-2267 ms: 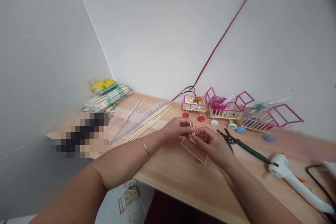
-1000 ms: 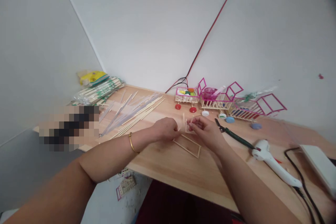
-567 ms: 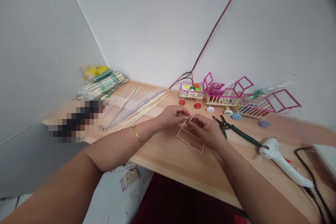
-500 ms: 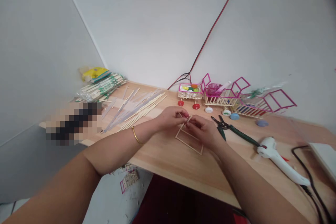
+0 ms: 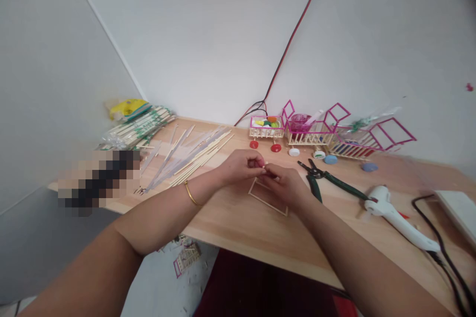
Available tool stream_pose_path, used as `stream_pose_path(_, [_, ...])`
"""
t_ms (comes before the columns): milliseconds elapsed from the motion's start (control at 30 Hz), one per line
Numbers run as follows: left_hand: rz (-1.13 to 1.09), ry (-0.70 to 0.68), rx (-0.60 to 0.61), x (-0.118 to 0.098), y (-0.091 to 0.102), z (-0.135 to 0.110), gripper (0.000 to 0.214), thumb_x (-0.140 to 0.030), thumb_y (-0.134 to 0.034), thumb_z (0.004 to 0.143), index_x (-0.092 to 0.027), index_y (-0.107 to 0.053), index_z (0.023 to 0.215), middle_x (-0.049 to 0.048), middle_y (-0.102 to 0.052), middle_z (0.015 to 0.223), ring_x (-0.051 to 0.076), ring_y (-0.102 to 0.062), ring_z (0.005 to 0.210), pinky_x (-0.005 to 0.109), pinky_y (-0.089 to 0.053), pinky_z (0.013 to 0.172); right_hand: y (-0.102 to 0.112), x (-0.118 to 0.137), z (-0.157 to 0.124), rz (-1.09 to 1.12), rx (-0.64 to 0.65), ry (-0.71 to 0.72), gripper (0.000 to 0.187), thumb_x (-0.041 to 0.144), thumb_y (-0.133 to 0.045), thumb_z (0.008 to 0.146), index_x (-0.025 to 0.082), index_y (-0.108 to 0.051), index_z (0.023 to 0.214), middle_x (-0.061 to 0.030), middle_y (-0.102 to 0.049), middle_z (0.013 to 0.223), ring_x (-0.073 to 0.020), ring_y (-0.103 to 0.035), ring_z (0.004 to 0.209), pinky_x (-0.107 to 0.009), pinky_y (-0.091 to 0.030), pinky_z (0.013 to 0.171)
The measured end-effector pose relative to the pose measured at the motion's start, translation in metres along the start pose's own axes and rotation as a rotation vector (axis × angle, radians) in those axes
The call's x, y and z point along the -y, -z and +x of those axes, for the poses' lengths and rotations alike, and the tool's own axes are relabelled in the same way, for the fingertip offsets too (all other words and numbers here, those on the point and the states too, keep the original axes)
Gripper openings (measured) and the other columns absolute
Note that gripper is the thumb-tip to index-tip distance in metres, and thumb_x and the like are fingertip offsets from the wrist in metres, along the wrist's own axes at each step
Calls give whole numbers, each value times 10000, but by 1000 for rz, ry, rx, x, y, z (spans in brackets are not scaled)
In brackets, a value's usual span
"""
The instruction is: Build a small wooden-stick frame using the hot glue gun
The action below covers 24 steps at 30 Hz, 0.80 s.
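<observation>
My left hand [image 5: 243, 164] and my right hand [image 5: 284, 182] meet fingertip to fingertip above the middle of the table. Both are closed in a pinch on a short thin wooden stick, whose pale tip barely shows between the fingers; the rest is hidden. Just under my right hand lies a small rectangular frame [image 5: 268, 201] of thin wooden sticks, its far right part covered by that hand. Green-handled cutting pliers [image 5: 316, 173] lie with their jaws open to the right of my right hand.
Loose wooden sticks [image 5: 203, 156] and bagged sticks [image 5: 143, 126] lie left. Small stick carts with pink frames [image 5: 310, 136] and bottle-cap wheels line the wall. A white glue gun [image 5: 399, 220] with a black cord [image 5: 439, 225] lies right. Another stick cart [image 5: 188, 258] is on the floor.
My hands have drawn closer together, and the stick that showed between them is now mostly covered by fingers. The frame stays on the table. The view has shifted slightly.
</observation>
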<state>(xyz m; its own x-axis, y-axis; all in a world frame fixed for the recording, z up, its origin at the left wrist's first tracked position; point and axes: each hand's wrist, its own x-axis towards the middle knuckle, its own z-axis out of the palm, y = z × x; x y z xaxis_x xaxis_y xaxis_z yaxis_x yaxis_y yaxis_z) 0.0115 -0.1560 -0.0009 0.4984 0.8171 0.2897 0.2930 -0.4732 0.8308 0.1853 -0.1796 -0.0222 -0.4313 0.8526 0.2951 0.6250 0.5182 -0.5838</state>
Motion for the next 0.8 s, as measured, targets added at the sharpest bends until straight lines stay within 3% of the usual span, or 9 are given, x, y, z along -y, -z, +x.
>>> stream_pose_path(200, [47,-1,15,-1,0,0,112,-230,-600,690,-121,-587,710,-25,-541,620,54,-441,553,162,-345,521,2,1,0,1,34,-12,67,237,-538,784,197,-591,786,-2,-647,714,-129,-558,640,-223,-378,583])
stream_pose_path(400, [68,-39,-1,2,0,0,103,-222,-585,697,-121,-595,718,-14,-558,658,56,-462,576,161,-358,539,7,2,-5,-176,132,-19,48,231,-556,739,195,-578,763,4,-604,667,-122,-501,583,-225,-336,542])
stream_pose_path(800, [21,15,-2,-1,1,-1,119,-239,-588,700,-123,-579,726,-16,-556,640,59,-484,576,162,-387,553,4,-4,-6,-147,103,-5,48,207,-517,739,206,-564,750,15,-585,629,-116,-488,562,-222,-317,533])
